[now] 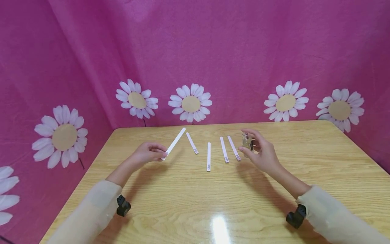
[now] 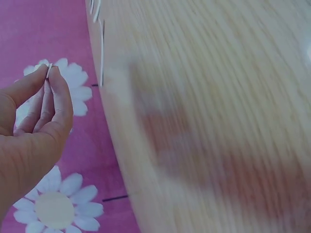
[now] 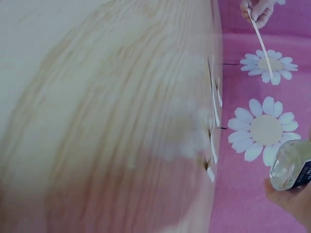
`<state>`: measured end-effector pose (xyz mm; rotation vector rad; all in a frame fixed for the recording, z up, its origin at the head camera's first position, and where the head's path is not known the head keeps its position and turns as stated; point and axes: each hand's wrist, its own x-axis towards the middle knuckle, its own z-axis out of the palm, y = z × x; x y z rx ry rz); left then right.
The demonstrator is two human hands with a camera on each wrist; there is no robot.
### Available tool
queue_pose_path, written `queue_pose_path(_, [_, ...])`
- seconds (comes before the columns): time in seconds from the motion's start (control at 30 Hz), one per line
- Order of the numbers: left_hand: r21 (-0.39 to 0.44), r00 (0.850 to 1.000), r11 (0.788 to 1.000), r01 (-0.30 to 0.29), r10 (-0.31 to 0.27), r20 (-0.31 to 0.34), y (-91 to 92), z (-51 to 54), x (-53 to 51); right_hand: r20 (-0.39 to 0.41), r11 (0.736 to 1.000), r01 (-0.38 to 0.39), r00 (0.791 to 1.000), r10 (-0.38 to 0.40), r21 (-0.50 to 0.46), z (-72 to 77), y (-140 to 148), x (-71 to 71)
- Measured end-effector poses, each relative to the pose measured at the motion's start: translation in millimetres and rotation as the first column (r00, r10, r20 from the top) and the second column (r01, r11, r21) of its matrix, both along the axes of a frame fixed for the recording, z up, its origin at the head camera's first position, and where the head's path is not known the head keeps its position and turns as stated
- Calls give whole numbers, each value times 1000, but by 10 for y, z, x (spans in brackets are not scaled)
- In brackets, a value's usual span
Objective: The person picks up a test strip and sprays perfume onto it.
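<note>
My left hand [image 1: 148,153] pinches the lower end of a white paper strip [image 1: 175,143], which slants up and to the right above the table. In the left wrist view that hand [image 2: 39,114] holds the strip's end [image 2: 49,71] between thumb and fingertip. My right hand [image 1: 264,153] grips a small clear glass bottle [image 1: 246,141] with a dark label, raised at the right of the strips. The right wrist view shows the bottle [image 3: 286,167] tilted, with part of the right hand [image 3: 294,201] beneath it. The bottle's top is partly hidden by the fingers.
Several white strips with small printed ends lie spread on the wooden table [image 1: 182,203] between the hands, among them a middle strip [image 1: 208,156] and a left one [image 1: 192,143]. A pink cloth [image 1: 231,61] with daisies hangs behind the table's far edge.
</note>
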<state>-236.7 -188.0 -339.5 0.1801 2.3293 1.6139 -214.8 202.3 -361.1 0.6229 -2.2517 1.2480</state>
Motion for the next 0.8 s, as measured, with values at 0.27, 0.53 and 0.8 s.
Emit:
queue_pose_path(0.27, [-10, 999, 999, -50, 50, 20, -125, -64, -29, 58, 1000, 6, 998, -5, -9, -67, 104, 1])
queue_pose_path(0.53, [-8, 994, 996, -92, 93, 61, -150, -161, -84, 67, 1000, 19, 998, -19, -2, -95, 135, 21])
queue_pose_path(0.8, [-71, 990, 990, -119, 124, 64, -54, -281, -123, 57, 999, 22, 998, -20, -35, -49, 184, 51])
